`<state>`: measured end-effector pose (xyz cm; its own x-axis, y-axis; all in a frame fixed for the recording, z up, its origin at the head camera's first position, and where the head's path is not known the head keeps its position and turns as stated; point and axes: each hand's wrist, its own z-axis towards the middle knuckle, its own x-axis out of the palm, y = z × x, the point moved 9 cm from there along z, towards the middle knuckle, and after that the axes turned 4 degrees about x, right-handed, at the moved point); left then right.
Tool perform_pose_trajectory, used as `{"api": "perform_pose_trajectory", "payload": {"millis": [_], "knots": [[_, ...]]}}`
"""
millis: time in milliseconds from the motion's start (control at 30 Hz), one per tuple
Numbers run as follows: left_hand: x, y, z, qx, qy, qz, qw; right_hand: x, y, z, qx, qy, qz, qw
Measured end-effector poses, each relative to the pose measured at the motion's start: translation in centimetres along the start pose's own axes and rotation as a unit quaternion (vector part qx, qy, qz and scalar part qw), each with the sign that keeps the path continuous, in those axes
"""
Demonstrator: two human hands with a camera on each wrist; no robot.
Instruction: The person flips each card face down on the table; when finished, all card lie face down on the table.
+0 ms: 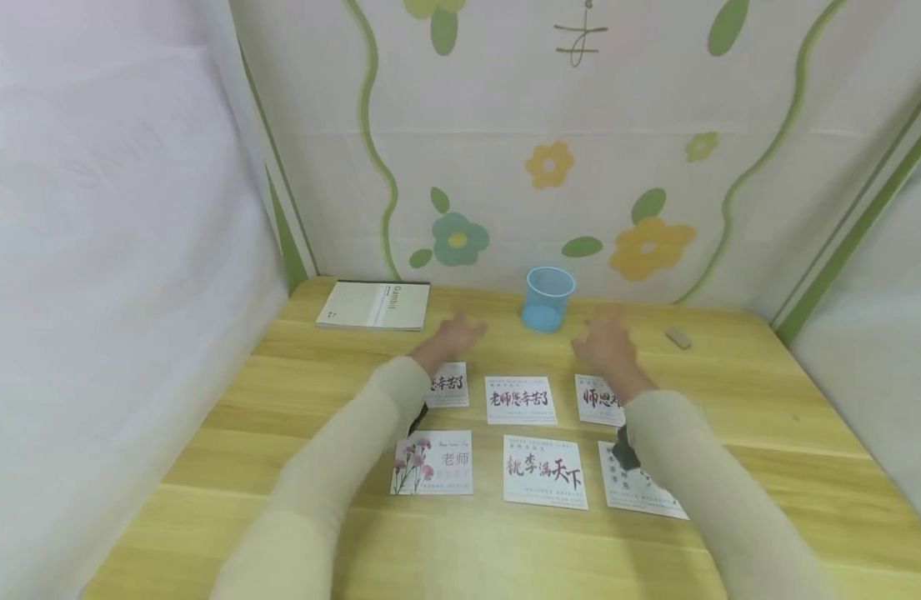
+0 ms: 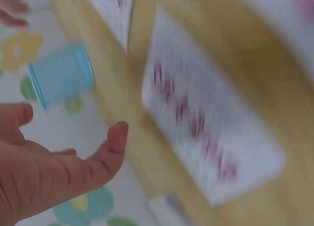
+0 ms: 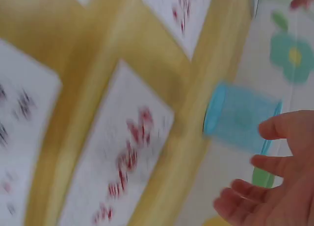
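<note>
hovering to either side of the blue cup [image 1: 544, 313], the left hand [image 1: 454, 337] and right hand [image 1: 608, 345] held nothing, fingers loose; the cup stood upright near the patterned cloth [image 1: 498, 179], where a careless inward sweep could have tipped it.

"Gambit" on notebook [image 1: 351, 302], "老师您辛苦了" on upper-middle card [image 1: 520, 401], "桃李满天下" on lower-middle card [image 1: 545, 472], "老师" on flowered card [image 1: 432, 462]

The left hand [image 1: 458, 335] and right hand [image 1: 608, 348] are blurred near the head view's centre. Arms [image 1: 340, 454] hide parts of the upper-left card [image 1: 449, 387] and upper-right card [image 1: 597, 403]; the smallest print on the lower-middle card [image 1: 544, 472] is illegible. Wrist-view edges crop both hands.
</note>
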<state>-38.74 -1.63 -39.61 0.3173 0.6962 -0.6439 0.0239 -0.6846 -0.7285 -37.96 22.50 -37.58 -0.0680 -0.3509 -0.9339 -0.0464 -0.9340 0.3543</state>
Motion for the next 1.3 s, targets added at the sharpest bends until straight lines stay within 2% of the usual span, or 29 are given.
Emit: {"api": "perform_pose_trajectory", "payload": {"millis": [67,200,300,400,500,600,667,733,833,933,1067,1100,1167,1200,1300], "knots": [[2.2,0.4,-1.2,-0.020,0.023,-0.054,0.9981,2.2,0.9,-1.7,0.018,0.069,0.049,0.996],[5.2,0.6,-3.4,-0.062,0.024,-0.118,0.9908,5.7,2.9,-4.9,0.039,0.184,0.095,0.978],[6.3,0.1,-4.2,-0.069,0.006,-0.167,0.9836,6.8,3.7,-6.2,0.055,0.209,0.120,0.969],[6.8,-0.1,-4.2,-0.073,-0.006,-0.227,0.9711,7.3,4.1,-6.6,0.065,0.215,0.139,0.964],[6.9,0.6,-3.8,-0.092,-0.027,-0.304,0.9479,7.4,4.6,-6.8,0.067,0.218,0.156,0.961],[6.8,1.4,-3.3,-0.102,-0.050,-0.380,0.9182,7.6,5.1,-7.0,0.073,0.240,0.192,0.949],[7.0,1.4,-2.9,-0.093,-0.045,-0.423,0.9003,7.6,5.6,-7.0,0.076,0.254,0.223,0.938],[7.6,0.8,-2.7,-0.068,-0.010,-0.443,0.8940,7.4,6.0,-6.9,0.082,0.260,0.263,0.926],[8.8,-0.4,-2.7,-0.030,0.046,-0.426,0.9029,6.5,6.1,-6.3,0.096,0.235,0.312,0.915],[9.5,-0.7,-2.8,-0.017,0.061,-0.386,0.9202,5.0,5.8,-5.6,0.105,0.182,0.375,0.903],[9.4,0.3,-2.4,-0.034,0.028,-0.354,0.9342,2.6,4.9,-4.9,0.098,0.106,0.449,0.882],[9.2,0.6,-2.3,-0.036,0.016,-0.349,0.9361,2.2,4.5,-4.8,0.101,0.093,0.465,0.875],[8.7,1.3,-2.0,-0.041,-0.012,-0.339,0.9398,1.8,3.6,-4.7,0.106,0.079,0.477,0.869],[8.4,1.6,-1.9,-0.042,-0.023,-0.340,0.9391,1.8,3.1,-4.6,0.109,0.078,0.480,0.867],[7.5,2.4,-1.7,-0.041,-0.048,-0.340,0.9381,2.3,1.7,-4.7,0.120,0.086,0.456,0.878]]}}
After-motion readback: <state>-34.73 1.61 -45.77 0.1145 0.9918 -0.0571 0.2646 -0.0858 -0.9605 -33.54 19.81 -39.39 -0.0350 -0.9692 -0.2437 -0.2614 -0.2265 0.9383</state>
